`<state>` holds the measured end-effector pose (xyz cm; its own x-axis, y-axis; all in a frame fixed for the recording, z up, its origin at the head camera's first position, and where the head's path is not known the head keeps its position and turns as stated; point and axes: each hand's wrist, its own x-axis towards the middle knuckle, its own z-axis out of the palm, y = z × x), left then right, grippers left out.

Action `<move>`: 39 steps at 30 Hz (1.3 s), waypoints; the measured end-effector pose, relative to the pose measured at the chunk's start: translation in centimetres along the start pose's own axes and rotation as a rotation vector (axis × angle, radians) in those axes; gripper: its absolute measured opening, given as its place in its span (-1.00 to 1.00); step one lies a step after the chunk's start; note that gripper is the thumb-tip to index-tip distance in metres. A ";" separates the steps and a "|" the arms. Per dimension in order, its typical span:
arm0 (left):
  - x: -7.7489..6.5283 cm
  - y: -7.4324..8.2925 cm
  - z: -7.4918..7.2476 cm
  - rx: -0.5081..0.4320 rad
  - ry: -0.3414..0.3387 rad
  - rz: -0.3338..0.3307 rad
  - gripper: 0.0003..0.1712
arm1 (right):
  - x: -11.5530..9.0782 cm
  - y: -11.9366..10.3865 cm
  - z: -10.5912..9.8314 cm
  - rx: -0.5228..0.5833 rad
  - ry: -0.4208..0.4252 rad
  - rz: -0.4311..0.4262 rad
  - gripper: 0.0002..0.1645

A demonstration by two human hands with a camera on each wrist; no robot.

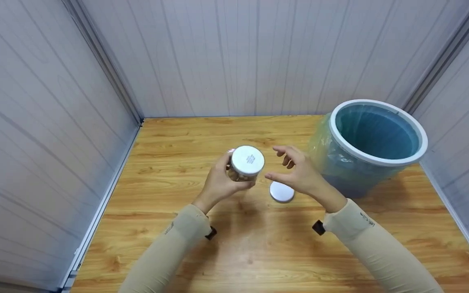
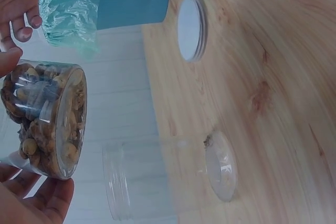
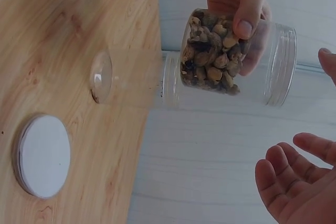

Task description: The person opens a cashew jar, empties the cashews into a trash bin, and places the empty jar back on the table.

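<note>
My left hand (image 1: 222, 179) grips a clear plastic jar (image 3: 215, 56) partly filled with brown, lumpy dried pieces, held up over the wooden table. From above, the jar's top (image 1: 248, 160) shows white with small print on it. To the right of the jar, my right hand (image 1: 295, 169) hovers apart from it, thumb and fingers spread and lightly bent, holding nothing. Below that hand, flat white round lids (image 1: 282, 192) lie on the table, looking stacked in the left wrist view. A second clear jar (image 2: 168, 177), with small crumbs near its base, stands behind the held one, mostly hidden from above.
A blue-green bin (image 1: 364, 158) with a white rim and a thin plastic liner stands on the right of the wooden table (image 1: 169, 162). Pale panel walls (image 1: 234, 57) enclose the table at the back and both sides.
</note>
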<state>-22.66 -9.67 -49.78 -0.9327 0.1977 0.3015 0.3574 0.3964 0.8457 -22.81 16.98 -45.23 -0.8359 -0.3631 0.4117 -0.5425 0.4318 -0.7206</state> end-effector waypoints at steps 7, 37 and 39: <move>0.2 0.3 0.7 -0.045 -0.025 0.040 0.08 | 0.1 0.1 0.3 0.022 -0.031 0.040 -0.14; 0.0 1.4 2.9 0.098 -0.040 0.096 0.01 | 0.3 0.0 1.6 0.089 -0.124 0.191 0.02; 0.0 1.5 3.1 0.126 -0.041 0.110 -0.01 | 0.3 -0.1 1.7 0.064 -0.122 0.197 0.05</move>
<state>-22.01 -6.32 -49.85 -0.8860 0.2811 0.3689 0.4626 0.4790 0.7460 -22.91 15.44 -45.96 -0.9066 -0.3759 0.1920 -0.3604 0.4526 -0.8156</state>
